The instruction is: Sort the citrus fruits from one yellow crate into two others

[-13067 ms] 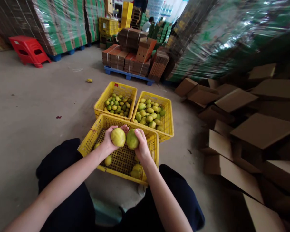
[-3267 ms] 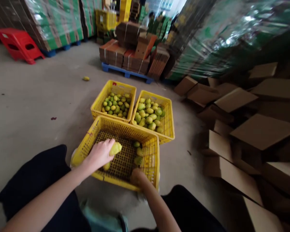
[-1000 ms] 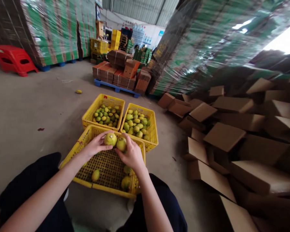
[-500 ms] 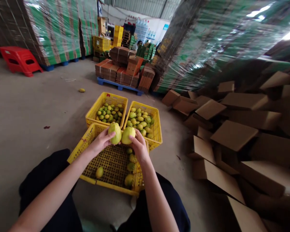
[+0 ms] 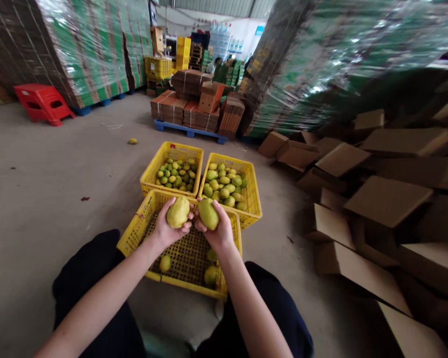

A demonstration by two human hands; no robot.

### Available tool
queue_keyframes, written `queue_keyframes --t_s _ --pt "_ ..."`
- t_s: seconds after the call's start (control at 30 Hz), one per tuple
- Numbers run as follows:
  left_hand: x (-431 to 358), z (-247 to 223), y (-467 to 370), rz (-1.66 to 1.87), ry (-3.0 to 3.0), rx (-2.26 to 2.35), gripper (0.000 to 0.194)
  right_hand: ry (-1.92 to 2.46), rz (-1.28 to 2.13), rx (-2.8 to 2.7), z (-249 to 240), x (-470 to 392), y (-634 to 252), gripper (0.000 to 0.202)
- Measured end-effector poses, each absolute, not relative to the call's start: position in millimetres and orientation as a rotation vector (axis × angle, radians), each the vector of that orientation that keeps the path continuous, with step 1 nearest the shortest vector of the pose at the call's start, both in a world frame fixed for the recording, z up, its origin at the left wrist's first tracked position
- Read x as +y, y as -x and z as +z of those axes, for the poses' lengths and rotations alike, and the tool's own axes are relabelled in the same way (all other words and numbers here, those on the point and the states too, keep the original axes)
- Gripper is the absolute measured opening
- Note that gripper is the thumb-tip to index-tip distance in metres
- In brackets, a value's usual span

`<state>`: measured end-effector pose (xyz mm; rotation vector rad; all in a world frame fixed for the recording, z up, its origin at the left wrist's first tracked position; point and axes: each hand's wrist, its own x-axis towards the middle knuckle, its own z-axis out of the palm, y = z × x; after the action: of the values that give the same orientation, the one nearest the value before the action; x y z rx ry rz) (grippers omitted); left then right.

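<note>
Fingers wrapped round a yellow-green fruit (image 5: pixel 178 212), my left hand (image 5: pixel 166 231) is over the near yellow crate (image 5: pixel 182 286). Close beside it, my right hand (image 5: pixel 222 231) grips a greener fruit (image 5: pixel 208 214). The two fruits are slightly apart. A few fruits lie in the near crate, one at its lower left (image 5: pixel 165 263) and others at its right, partly hidden by my right arm. Behind it stand a left crate (image 5: pixel 146 180) holding several small green and yellow fruits, and a right crate (image 5: pixel 256 199) holding several larger ones.
A heap of open cardboard boxes (image 5: pixel 388 199) lies on the right. Flattened cartons (image 5: pixel 201 117) sit on a blue pallet (image 5: pixel 190 132) ahead. A red stool (image 5: pixel 44 103) stands at the far left, and one loose fruit (image 5: pixel 133 141) is on the floor. Wrapped stacks rise on both sides.
Both hands have turned the fruits, which were touching and now sit apart, lower in the palms. The view has shifted, so the crates appear further right.
</note>
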<state>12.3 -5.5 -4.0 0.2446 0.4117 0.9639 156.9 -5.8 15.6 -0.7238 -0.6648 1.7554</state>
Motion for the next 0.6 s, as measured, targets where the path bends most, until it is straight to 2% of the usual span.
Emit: queue_keyframes --t_s 0.2,0.3,0.43,0.6 --pt "-4.4 1.7 -9.9 0.941 -0.187 0.385 0.044 0.684 1.959 -0.544 6.9 -1.9 -163.4 0.042" --pt "-1.2 1.2 -8.5 0.871 -0.089 0.514 0.041 0.791 1.957 -0.457 -1.5 -1.1 -163.5 0.034" --pt "1.1 -1.9 -10.2 0.972 0.153 0.709 0.034 0.897 1.922 -0.282 -9.1 -1.5 -162.3 0.026" --pt "-0.2 -4.0 -11.5 1.068 0.141 0.637 0.033 0.851 1.905 -0.251 -5.8 -1.4 -162.9 0.022"
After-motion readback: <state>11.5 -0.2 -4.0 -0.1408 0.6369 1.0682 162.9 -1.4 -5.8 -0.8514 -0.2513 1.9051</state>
